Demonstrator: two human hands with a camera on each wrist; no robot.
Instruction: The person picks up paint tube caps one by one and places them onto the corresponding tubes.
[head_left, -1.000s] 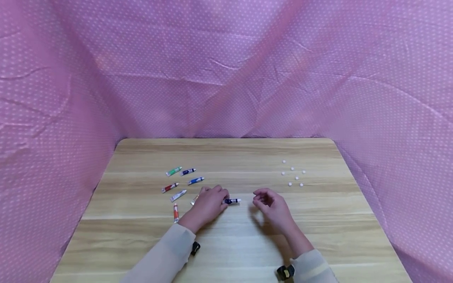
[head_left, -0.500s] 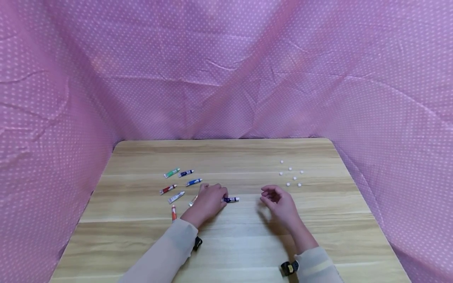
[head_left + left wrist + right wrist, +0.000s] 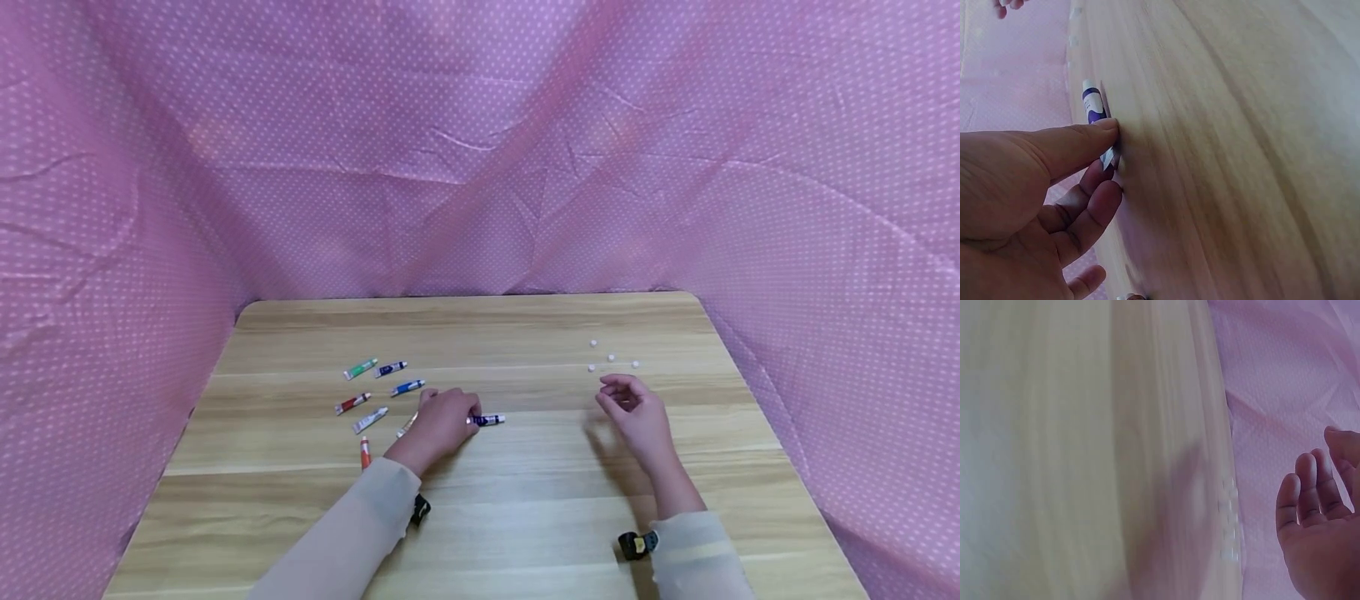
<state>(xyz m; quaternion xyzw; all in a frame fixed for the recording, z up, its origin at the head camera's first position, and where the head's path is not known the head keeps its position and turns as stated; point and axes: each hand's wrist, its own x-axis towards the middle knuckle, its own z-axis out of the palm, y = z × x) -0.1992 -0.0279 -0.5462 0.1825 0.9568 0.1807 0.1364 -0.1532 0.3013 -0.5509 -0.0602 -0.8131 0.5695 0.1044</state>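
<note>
Tube (image 3: 489, 420) pinched in the left hand (image 3: 442, 421), I see, its white end aimed toward the right hand (image 3: 641, 417), which hovers well apart over the table (image 3: 525, 508), fingers loosely curved, near those small white pieces (image 3: 611, 357).

Tubes (image 3: 408, 387) on tbl (image 3: 540, 492), mostly L; small pcs (image 3: 611, 357) R; cloth (image 3: 465, 225) behind tbl.

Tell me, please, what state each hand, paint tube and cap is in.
Left hand: pinching the purple paint tube
Purple paint tube: apparently capped
Right hand: fingers loosely bent, nothing visible in them
Other paint tubes: lying on the table, capping too small to tell
White caps: loose on the table
</note>
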